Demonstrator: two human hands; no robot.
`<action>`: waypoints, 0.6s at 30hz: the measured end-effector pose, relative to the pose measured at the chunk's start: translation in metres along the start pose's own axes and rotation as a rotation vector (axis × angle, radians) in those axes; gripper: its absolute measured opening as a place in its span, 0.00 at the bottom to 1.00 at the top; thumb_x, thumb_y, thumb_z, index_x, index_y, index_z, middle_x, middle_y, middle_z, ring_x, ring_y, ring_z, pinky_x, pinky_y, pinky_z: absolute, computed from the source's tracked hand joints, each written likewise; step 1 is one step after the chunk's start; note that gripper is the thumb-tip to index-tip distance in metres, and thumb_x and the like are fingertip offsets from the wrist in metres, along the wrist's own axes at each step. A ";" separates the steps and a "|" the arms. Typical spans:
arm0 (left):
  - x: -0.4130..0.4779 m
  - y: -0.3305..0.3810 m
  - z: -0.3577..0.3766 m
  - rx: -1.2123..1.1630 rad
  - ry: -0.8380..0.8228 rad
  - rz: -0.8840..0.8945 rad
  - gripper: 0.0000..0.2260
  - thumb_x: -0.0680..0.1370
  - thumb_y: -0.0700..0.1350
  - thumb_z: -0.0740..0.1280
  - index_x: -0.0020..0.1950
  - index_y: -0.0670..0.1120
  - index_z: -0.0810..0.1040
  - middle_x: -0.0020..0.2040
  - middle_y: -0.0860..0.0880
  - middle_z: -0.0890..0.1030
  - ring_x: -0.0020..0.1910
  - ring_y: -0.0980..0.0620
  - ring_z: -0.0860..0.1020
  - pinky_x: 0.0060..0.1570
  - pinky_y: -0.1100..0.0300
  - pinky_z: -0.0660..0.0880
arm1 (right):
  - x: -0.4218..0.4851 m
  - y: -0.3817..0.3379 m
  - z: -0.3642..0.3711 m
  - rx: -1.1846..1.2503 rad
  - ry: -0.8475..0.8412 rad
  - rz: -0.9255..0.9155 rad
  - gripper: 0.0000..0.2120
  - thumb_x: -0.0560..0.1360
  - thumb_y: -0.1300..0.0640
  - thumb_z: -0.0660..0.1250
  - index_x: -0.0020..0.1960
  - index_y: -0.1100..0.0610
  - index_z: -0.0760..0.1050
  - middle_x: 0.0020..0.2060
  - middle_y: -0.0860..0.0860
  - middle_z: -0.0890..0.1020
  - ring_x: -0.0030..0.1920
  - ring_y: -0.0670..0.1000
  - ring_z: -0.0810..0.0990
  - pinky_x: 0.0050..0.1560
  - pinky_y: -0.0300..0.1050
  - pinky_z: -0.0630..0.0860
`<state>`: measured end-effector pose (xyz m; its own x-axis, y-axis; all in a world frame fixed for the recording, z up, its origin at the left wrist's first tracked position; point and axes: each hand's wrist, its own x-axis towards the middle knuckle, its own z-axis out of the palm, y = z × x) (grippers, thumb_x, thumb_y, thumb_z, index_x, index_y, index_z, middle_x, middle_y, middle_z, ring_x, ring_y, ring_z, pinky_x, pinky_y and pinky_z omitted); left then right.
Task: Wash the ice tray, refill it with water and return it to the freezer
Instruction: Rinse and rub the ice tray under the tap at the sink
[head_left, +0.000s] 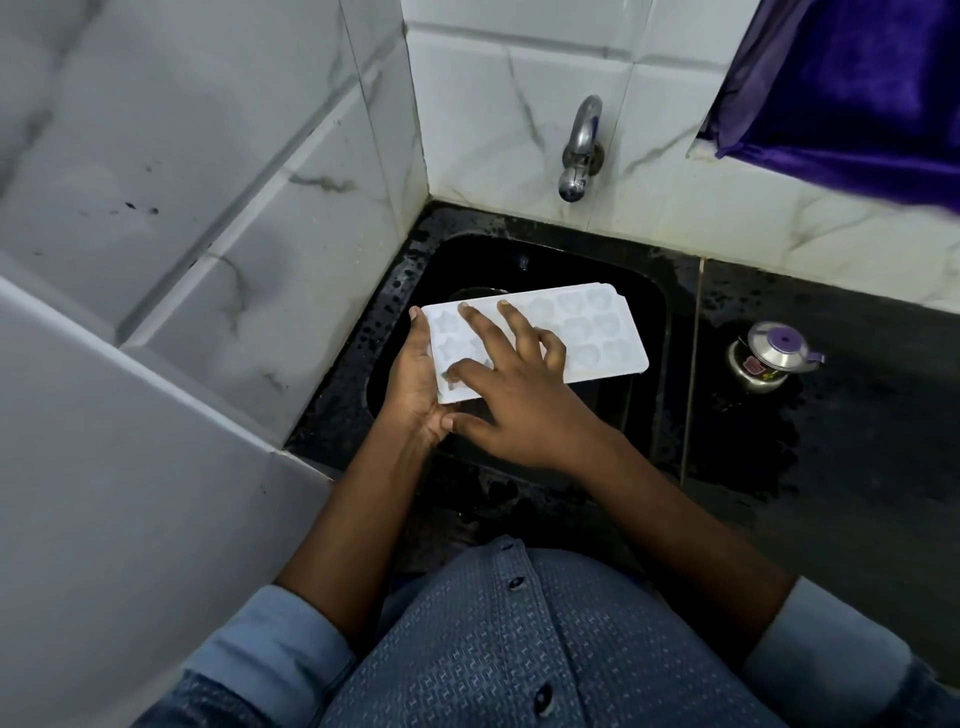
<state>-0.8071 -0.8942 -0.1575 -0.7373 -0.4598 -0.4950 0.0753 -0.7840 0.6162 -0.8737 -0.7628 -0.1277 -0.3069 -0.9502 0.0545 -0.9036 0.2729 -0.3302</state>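
Observation:
A white ice tray (597, 332) with shaped cavities is held level over the black sink (644, 312). My left hand (415, 379) grips its left short end from below, thumb at the near corner. My right hand (514, 389) lies across the tray's top with fingers spread and straight, touching the cavities on the left half. The tray's right half is uncovered. A chrome tap (579, 150) juts from the tiled wall above the sink; no water runs from it.
A wet black counter (857, 415) stretches to the right, with a small steel pot with a purple-knobbed lid (769, 356) on it. White marble-look tiles (234, 234) close off the left side. A purple cloth (857, 93) hangs at the upper right.

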 end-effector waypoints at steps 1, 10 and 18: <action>0.000 0.000 -0.001 -0.012 0.002 -0.004 0.35 0.84 0.70 0.56 0.72 0.42 0.80 0.67 0.36 0.83 0.60 0.37 0.85 0.61 0.38 0.81 | 0.001 -0.001 0.000 -0.010 -0.010 0.009 0.21 0.78 0.35 0.66 0.67 0.43 0.77 0.86 0.51 0.46 0.84 0.60 0.37 0.76 0.67 0.44; -0.002 -0.004 -0.004 0.043 0.087 -0.017 0.32 0.84 0.69 0.58 0.64 0.44 0.84 0.61 0.39 0.86 0.56 0.39 0.87 0.62 0.41 0.80 | 0.005 -0.009 -0.004 -0.025 -0.150 0.034 0.21 0.79 0.43 0.62 0.69 0.46 0.77 0.86 0.50 0.43 0.84 0.58 0.34 0.78 0.66 0.39; -0.002 -0.002 -0.002 0.060 0.086 -0.018 0.33 0.84 0.69 0.56 0.69 0.43 0.82 0.65 0.38 0.85 0.63 0.39 0.84 0.67 0.41 0.78 | 0.001 -0.013 0.005 0.011 -0.065 0.070 0.26 0.73 0.42 0.52 0.64 0.47 0.79 0.86 0.50 0.46 0.84 0.58 0.35 0.78 0.65 0.38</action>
<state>-0.8043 -0.8931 -0.1593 -0.6777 -0.4819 -0.5554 0.0205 -0.7674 0.6408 -0.8608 -0.7676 -0.1279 -0.3486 -0.9368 -0.0303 -0.8773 0.3375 -0.3413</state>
